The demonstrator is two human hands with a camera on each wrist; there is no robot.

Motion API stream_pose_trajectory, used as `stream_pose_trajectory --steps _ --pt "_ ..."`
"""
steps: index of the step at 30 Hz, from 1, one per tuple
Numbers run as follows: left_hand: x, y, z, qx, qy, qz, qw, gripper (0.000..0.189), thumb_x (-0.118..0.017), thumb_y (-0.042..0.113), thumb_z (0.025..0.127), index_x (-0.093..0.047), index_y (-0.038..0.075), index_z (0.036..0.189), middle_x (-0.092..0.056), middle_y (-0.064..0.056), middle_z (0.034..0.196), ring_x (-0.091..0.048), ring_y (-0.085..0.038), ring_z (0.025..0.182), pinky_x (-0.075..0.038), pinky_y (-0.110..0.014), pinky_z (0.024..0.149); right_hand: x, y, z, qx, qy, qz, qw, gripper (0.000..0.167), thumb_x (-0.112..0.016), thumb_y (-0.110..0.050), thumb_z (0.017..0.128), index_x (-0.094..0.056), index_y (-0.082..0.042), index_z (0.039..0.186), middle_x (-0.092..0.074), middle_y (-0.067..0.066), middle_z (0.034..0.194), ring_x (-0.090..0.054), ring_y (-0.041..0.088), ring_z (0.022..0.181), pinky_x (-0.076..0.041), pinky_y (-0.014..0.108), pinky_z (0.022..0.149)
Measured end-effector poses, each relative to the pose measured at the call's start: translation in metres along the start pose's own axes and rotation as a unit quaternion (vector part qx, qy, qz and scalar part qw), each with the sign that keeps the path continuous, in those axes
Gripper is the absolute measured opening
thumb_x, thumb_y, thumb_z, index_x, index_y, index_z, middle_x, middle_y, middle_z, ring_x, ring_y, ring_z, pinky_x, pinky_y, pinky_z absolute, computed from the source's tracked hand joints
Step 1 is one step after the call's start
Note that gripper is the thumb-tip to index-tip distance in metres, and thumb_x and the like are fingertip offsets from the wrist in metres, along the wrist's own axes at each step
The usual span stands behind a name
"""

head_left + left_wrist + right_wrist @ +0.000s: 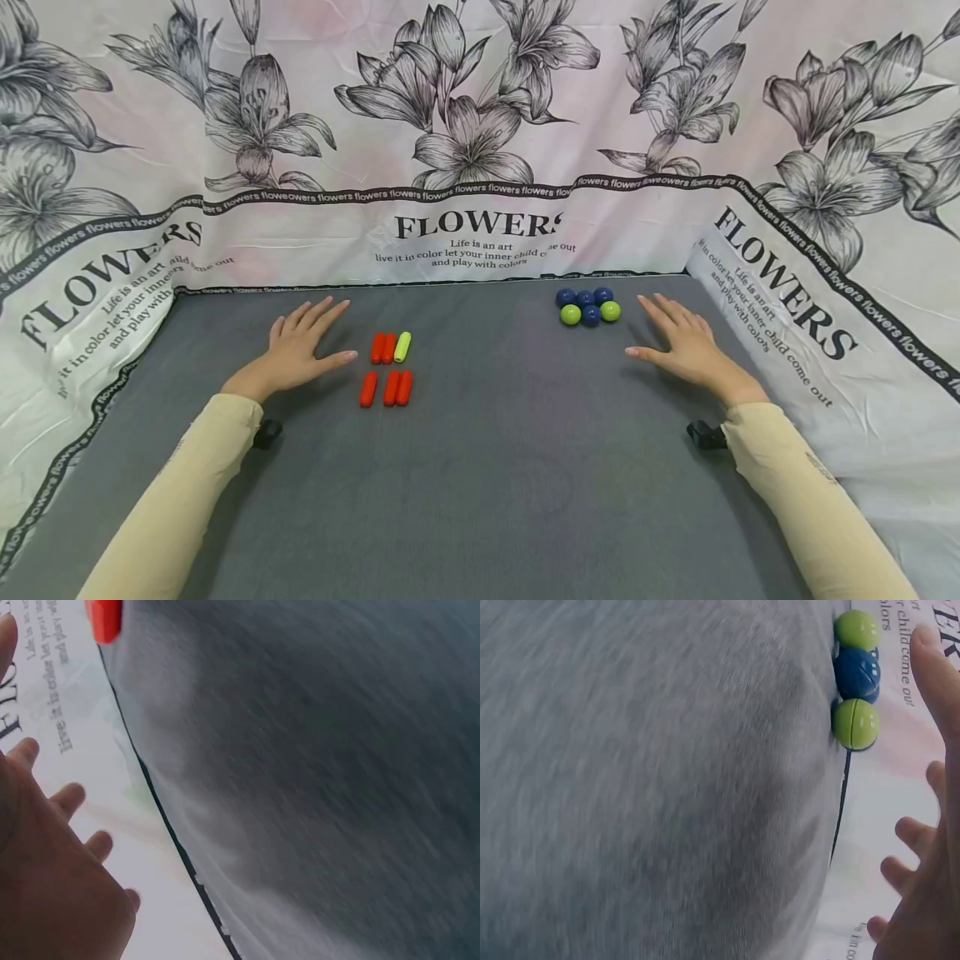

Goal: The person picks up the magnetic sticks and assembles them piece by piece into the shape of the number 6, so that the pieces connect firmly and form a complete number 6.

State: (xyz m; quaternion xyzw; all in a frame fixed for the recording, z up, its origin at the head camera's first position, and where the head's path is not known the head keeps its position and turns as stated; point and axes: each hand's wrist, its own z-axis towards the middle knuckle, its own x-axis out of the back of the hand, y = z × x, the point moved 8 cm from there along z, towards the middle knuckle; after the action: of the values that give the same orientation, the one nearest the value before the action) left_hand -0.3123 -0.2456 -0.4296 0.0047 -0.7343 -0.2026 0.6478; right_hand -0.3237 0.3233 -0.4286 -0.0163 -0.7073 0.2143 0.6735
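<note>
Two cream sleeves [161,508] extended from the near side over the grey surface [480,500], a black mount [267,433] showing at each cuff. Left grip [296,350] was wide: fingers straight, thumb apart, nothing held. Right grip [690,350] was equally spread and empty; both were presumably placed outward to leave the pieces untouched. Right of the left thumb, on its near side, lay three red cylinders [368,389], one apart from a pair. Slightly farther, two more red cylinders [389,348] lay beside a yellow-green cylinder [402,347]; parallel rows probably made each easy to reach. Left of the right index fingertip, two green balls [571,315] flanked a blue ball [590,316]. Behind sat three blue balls [585,298], close packing likely limiting roll. Beyond both grips hung printed cloth [465,208], apparently as a screen.
</note>
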Motion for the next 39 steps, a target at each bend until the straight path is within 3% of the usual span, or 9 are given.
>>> stream_pose_trajectory --steps 4,7,13,15,18,21,27,33,39 --pt "-0.002 0.012 0.009 -0.016 -0.013 -0.037 0.9991 0.088 -0.056 0.063 0.092 -0.010 0.030 0.160 -0.015 -0.016 0.165 -0.013 -0.048 0.149 -0.008 -0.074 0.113 0.001 0.000 0.008 -0.004 0.017 0.070 0.9974 0.095 -0.068 -0.052 0.089 -0.008 -0.031 0.160 -0.016 0.018 0.166 -0.016 0.047 0.150 -0.013 0.071 0.114" --pt "-0.004 0.021 0.017 -0.030 -0.025 -0.063 0.9972 0.087 -0.059 0.060 0.091 -0.015 0.030 0.159 -0.021 -0.016 0.164 -0.019 -0.047 0.147 -0.013 -0.073 0.113 0.001 0.004 0.013 -0.023 0.020 0.138 0.9900 0.094 -0.069 -0.049 0.090 -0.010 -0.030 0.160 -0.024 0.019 0.163 -0.023 0.046 0.149 -0.022 0.068 0.114" --pt "-0.011 0.039 0.032 -0.055 -0.048 -0.105 0.9919 0.081 -0.067 0.052 0.090 -0.027 0.027 0.156 -0.030 -0.013 0.160 -0.027 -0.042 0.145 -0.018 -0.072 0.114 -0.002 0.017 0.021 -0.060 0.023 0.266 0.9619 0.086 -0.070 -0.043 0.091 -0.022 -0.020 0.158 -0.035 0.021 0.157 -0.037 0.040 0.144 -0.032 0.061 0.114" --pt "-0.015 0.043 0.038 -0.057 -0.055 -0.129 0.9884 0.080 -0.068 0.050 0.090 -0.030 0.025 0.156 -0.032 -0.012 0.159 -0.027 -0.040 0.146 -0.018 -0.070 0.116 -0.004 0.022 0.024 -0.069 0.032 0.278 0.9576 0.080 -0.069 -0.043 0.091 -0.030 -0.015 0.155 -0.042 0.020 0.154 -0.047 0.033 0.138 -0.037 0.057 0.112" --pt "-0.022 0.046 0.044 -0.054 -0.064 -0.179 0.9804 0.079 -0.070 0.046 0.090 -0.032 0.021 0.154 -0.037 -0.011 0.157 -0.031 -0.035 0.146 -0.022 -0.064 0.118 -0.006 0.027 0.028 -0.082 0.052 0.283 0.9541 0.070 -0.068 -0.043 0.092 -0.042 -0.010 0.149 -0.051 0.019 0.147 -0.060 0.006 0.117 -0.047 0.034 0.103" --pt "-0.028 0.049 0.049 -0.052 -0.069 -0.207 0.9745 0.075 -0.071 0.040 0.091 -0.036 0.017 0.153 -0.042 -0.014 0.154 -0.036 -0.034 0.144 -0.028 -0.059 0.117 -0.010 0.028 0.032 -0.092 0.066 0.310 0.9438 0.065 -0.068 -0.039 0.093 -0.047 -0.007 0.145 -0.054 0.021 0.143 -0.053 -0.015 0.098 -0.046 0.015 0.089" --pt "-0.035 0.054 0.055 -0.042 -0.065 -0.194 0.9779 0.065 -0.072 0.036 0.090 -0.048 0.012 0.145 -0.045 -0.015 0.151 -0.038 -0.036 0.139 -0.032 -0.057 0.115 -0.014 0.028 0.038 -0.109 0.082 0.358 0.9239 0.059 -0.067 -0.031 0.095 -0.048 -0.003 0.144 -0.053 0.023 0.142 -0.057 -0.015 0.094 -0.048 0.009 0.080" --pt "-0.040 0.054 0.052 -0.013 -0.065 -0.183 0.9810 0.062 -0.075 0.041 0.087 -0.054 0.017 0.140 -0.041 -0.014 0.150 -0.033 -0.038 0.133 -0.033 -0.060 0.108 -0.017 0.026 0.040 -0.115 0.092 0.348 0.9260 0.056 -0.068 -0.030 0.095 -0.051 -0.003 0.141 -0.055 0.022 0.138 -0.054 -0.016 0.093 -0.046 0.008 0.079" --pt "-0.041 0.054 0.049 -0.018 -0.050 -0.167 0.9845 0.068 -0.079 0.045 0.082 -0.055 0.018 0.139 -0.037 -0.013 0.151 -0.032 -0.038 0.132 -0.023 -0.062 0.109 -0.019 0.023 0.043 -0.120 0.094 0.353 0.9232 0.055 -0.069 -0.028 0.094 -0.053 -0.002 0.139 -0.055 0.023 0.139 -0.053 -0.014 0.094 -0.045 0.009 0.081"
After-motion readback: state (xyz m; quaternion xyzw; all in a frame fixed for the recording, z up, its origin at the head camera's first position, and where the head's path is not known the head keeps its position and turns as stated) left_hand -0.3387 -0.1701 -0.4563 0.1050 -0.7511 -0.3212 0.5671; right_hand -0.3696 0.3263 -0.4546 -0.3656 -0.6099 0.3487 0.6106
